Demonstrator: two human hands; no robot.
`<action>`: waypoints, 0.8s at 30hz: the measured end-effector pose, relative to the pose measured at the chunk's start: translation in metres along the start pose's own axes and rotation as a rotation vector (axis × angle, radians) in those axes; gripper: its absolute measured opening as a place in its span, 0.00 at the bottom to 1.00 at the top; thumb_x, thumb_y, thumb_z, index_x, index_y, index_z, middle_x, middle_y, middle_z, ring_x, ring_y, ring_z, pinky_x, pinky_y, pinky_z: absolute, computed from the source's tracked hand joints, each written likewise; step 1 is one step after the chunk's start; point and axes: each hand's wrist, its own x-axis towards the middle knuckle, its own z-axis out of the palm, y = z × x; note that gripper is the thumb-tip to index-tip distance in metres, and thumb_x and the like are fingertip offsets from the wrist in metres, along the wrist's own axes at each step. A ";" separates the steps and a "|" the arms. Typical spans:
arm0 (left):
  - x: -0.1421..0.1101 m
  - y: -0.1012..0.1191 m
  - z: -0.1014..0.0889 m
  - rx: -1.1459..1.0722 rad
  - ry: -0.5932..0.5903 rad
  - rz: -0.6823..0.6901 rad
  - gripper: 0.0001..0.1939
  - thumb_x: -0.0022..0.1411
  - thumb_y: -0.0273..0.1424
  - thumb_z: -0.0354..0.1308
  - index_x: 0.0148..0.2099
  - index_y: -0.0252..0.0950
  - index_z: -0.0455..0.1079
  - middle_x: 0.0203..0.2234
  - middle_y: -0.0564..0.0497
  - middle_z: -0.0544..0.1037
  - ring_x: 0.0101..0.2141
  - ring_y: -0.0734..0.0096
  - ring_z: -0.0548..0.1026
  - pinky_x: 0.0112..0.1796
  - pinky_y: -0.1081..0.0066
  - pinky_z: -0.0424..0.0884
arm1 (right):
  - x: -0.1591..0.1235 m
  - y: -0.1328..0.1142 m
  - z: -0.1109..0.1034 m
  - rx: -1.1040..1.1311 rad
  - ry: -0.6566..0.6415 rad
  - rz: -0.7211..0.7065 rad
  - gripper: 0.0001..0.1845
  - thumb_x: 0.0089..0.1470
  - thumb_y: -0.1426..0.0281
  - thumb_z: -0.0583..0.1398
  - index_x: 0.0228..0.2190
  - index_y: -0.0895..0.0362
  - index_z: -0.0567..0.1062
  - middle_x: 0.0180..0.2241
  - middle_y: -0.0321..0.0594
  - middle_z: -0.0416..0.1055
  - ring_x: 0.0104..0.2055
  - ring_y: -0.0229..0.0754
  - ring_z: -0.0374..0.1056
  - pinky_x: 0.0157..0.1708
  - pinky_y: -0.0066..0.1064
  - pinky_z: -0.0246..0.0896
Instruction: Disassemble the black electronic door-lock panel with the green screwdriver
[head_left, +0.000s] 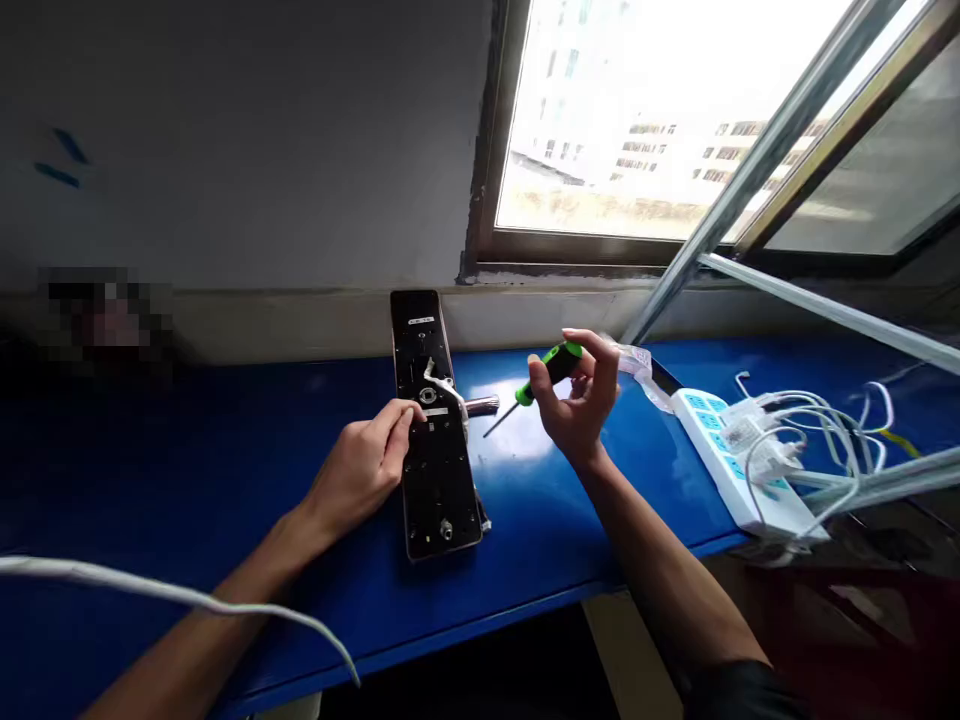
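White cable (172,594), screwdriver (556,368) outside edge of panel (439,475)

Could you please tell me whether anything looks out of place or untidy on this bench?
Yes: the white cables lie in a loose, looping tangle by the power strip, on the right of the blue bench, which looks untidy. I see nothing spilled.

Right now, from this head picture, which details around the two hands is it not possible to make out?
All in the head view:
Screwdriver: tip too small to tell its shape.
Black panel: underside turned away from the camera; the left hand hides a part near its edge.
Upper white label: print too small to read.
White cable: cut off by the left edge.
Power strip: plugged-in adapters hide some sockets.
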 end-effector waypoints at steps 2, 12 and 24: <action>-0.002 0.001 0.000 0.024 0.049 0.154 0.13 0.77 0.35 0.47 0.50 0.37 0.71 0.37 0.49 0.80 0.37 0.65 0.79 0.41 0.65 0.74 | 0.000 -0.002 -0.001 0.013 0.000 0.020 0.19 0.56 0.71 0.66 0.48 0.51 0.70 0.25 0.26 0.65 0.22 0.32 0.61 0.23 0.28 0.60; -0.002 0.005 0.003 0.187 -0.399 0.596 0.45 0.51 0.60 0.69 0.65 0.43 0.69 0.66 0.42 0.68 0.68 0.35 0.56 0.66 0.39 0.50 | -0.003 -0.011 0.005 0.165 -0.161 0.158 0.15 0.60 0.65 0.64 0.47 0.51 0.69 0.24 0.27 0.64 0.22 0.34 0.63 0.22 0.28 0.60; 0.004 -0.003 0.006 0.226 -0.415 0.626 0.43 0.52 0.52 0.69 0.67 0.42 0.68 0.68 0.44 0.66 0.70 0.39 0.54 0.67 0.44 0.45 | -0.002 -0.010 0.005 0.205 -0.129 0.139 0.15 0.57 0.70 0.66 0.46 0.52 0.71 0.25 0.26 0.65 0.23 0.33 0.61 0.24 0.28 0.58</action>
